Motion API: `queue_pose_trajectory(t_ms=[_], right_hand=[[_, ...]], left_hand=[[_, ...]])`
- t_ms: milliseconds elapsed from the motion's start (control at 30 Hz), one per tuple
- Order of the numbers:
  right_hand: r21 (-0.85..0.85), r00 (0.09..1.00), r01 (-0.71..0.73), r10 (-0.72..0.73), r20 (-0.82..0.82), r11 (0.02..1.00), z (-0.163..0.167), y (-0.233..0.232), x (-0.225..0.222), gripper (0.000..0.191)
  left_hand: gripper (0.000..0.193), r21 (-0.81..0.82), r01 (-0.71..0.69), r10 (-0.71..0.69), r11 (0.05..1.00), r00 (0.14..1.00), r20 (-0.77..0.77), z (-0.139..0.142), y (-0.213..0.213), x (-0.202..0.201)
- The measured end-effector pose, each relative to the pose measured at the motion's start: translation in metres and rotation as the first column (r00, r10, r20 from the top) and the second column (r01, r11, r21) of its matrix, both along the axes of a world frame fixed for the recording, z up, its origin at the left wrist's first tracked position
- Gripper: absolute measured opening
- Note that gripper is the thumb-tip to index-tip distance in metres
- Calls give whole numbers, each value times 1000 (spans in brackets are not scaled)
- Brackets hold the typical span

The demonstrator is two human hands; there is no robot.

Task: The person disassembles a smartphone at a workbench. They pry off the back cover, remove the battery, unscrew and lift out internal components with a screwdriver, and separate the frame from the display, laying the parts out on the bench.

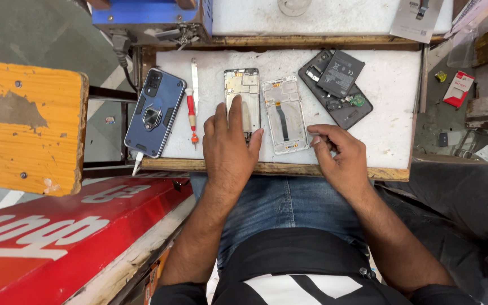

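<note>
The left hand (228, 148) lay flat on the lower end of an opened phone body (243, 96), fingers spread and pressing it against the white worktop (390, 107). Just right of that phone body lay a silver phone frame (285, 114) with a dark ribbon cable down its middle, and right of the frame the right hand (338, 155) rested with thumb and fingertips pinched together; whether anything small sat between them could not be told. Farther right of the phone body were a dark back cover (342, 110) and a black battery (341, 73) lying across it. Left of the phone body lay a red-handled screwdriver (191, 113), metal tweezers (195, 79) and a blue cased phone (155, 112). The risk seemed to be the flat palm bearing down too hard on the exposed board, or a sliding wrist nudging the frame and snagging its cable; a tiny part slipping from the pinch could roll off the worktop's near edge.
</note>
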State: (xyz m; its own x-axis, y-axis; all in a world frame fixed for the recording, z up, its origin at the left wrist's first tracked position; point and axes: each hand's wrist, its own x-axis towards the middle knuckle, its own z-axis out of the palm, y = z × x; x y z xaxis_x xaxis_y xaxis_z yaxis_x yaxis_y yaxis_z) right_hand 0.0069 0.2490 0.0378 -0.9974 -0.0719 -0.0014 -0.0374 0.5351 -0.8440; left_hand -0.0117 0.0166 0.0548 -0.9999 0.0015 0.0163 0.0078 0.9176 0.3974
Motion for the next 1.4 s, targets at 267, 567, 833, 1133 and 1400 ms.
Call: queue_pose_trajectory(t_ms=[267, 567, 833, 1133, 1400], right_hand=[[74, 984, -103, 113, -141, 992, 6, -7, 6, 25], [74, 986, -104, 113, -120, 992, -1, -8, 9, 23], [72, 989, -97, 104, -104, 993, -4, -10, 9, 21], [56, 990, -112, 116, -82, 992, 5, -4, 8, 20], [-233, 997, -76, 78, -1, 970, -4, 11, 13, 37]], left_hand=[[84, 133, -41, 47, 990, 998, -42, -8, -1, 16], [97, 43, -76, 76, 996, 997, 8, -11, 6, 16], [117, 158, -134, 118, 978, 987, 112, -8, -5, 2], [88, 437, -168, 112, 884, 982, 151, -3, -24, 3], [63, 827, -128, 34, 548, 991, 130, 6, -9, 37]])
